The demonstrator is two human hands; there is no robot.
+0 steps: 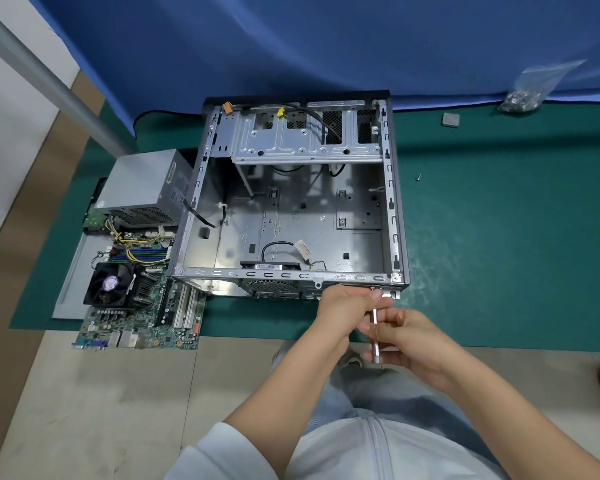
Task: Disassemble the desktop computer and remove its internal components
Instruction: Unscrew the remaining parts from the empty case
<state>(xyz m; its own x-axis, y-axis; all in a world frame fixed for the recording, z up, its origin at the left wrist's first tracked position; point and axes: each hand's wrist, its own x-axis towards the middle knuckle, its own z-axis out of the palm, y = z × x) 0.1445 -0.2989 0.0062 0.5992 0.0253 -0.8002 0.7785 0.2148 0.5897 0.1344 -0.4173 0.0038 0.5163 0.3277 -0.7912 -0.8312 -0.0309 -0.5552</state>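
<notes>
Pointing its long axis up at the case [291, 188] rear edge just beyond, the screwdriver [375, 332] sat in the right hand [406, 337], fingers curled round it (left hand [343, 306] pinched its tip, nearer the case).

Both hands [378, 320] grip screwdriver [375, 336] at open case [291, 202] rear edge.

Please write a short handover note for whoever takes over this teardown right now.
Left hand steadies the tip of the screwdriver at the near right corner of the case; right hand grips its handle.
Done: motherboard and power supply lie out on the mat, left of the case.
Left: rear fan, cables, drive cage.
Loose screw lies right of the case.
</notes>
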